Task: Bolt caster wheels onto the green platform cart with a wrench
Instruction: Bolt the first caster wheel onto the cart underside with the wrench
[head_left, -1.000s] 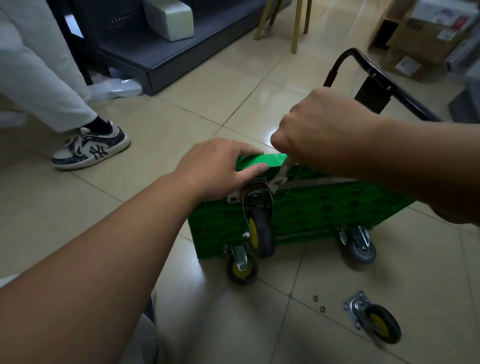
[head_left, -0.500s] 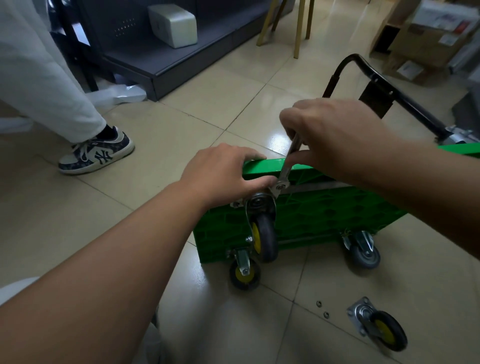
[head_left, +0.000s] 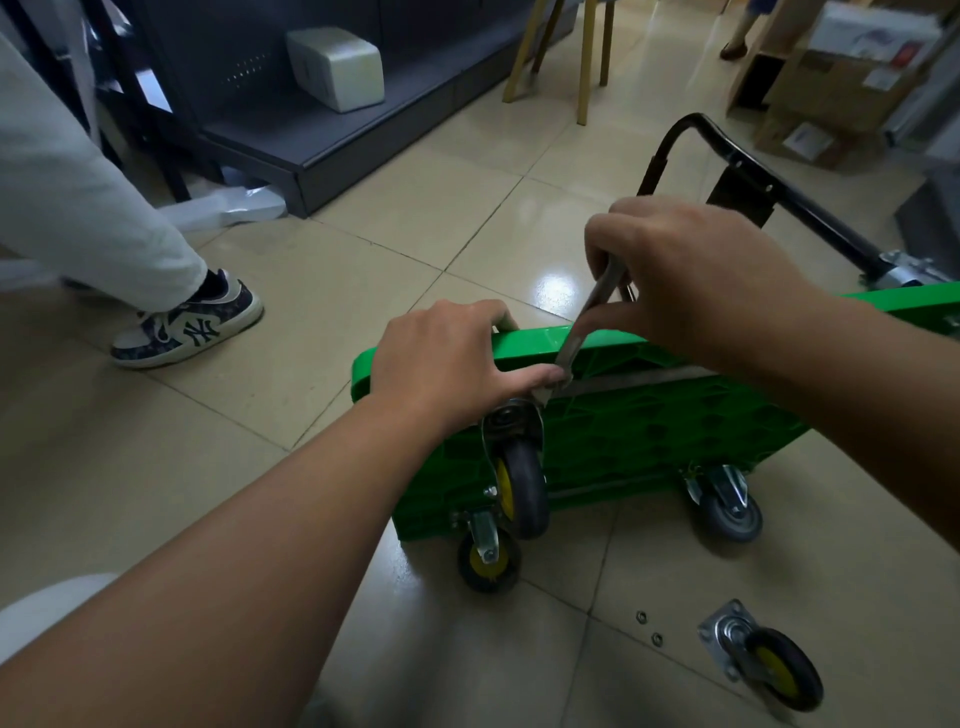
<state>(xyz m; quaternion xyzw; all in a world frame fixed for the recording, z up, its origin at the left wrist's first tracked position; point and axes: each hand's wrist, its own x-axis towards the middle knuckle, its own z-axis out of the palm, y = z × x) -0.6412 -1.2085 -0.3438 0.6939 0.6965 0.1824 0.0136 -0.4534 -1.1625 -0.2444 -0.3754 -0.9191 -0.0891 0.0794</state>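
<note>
Since a second ago the right hand (head_left: 696, 275) has lifted, so the wrench (head_left: 607, 287) now stands steep. Cart (head_left: 649, 431) sits tipped on edge on the tiles, ribbed green plastic underside facing us. Left hand (head_left: 447, 364) grips its top rim above the caster (head_left: 522, 488); the right pinches the flat steel wrench. I'd keep the head square and use short swings. Loose caster (head_left: 763, 660) and two small rings (head_left: 641, 617) are on the floor.

The forearms (head_left: 270, 540) are bare, with pale cloth (head_left: 49, 605), perhaps trousers, below.
</note>
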